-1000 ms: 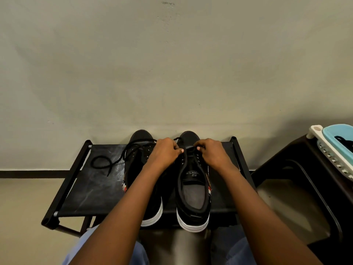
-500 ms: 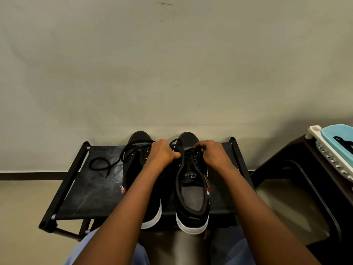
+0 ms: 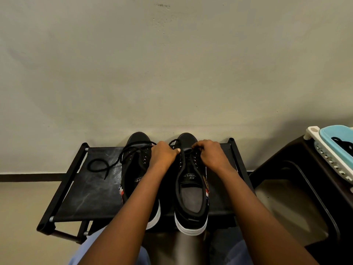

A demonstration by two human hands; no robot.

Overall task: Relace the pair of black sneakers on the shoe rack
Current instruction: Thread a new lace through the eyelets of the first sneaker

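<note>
Left hand (image 3: 164,155) eased toward 9 o'clock, right hand (image 3: 210,155) at 3 o'clock, lace (image 3: 172,141) of one sneaker (image 3: 191,196) pinched by curled fingers (image 3: 197,146) of both

2 black sneakers (image 3: 191,219) (white soles (image 3: 191,230)), black rack (image 3: 86,197), turquoise basket (image 3: 339,135).

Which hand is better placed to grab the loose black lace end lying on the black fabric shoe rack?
Left, probably. The left hand is nearer the loose black lace, which trails left from the left black sneaker. The right hand sits beyond; both pinch the threaded lace of the right black sneaker.
</note>
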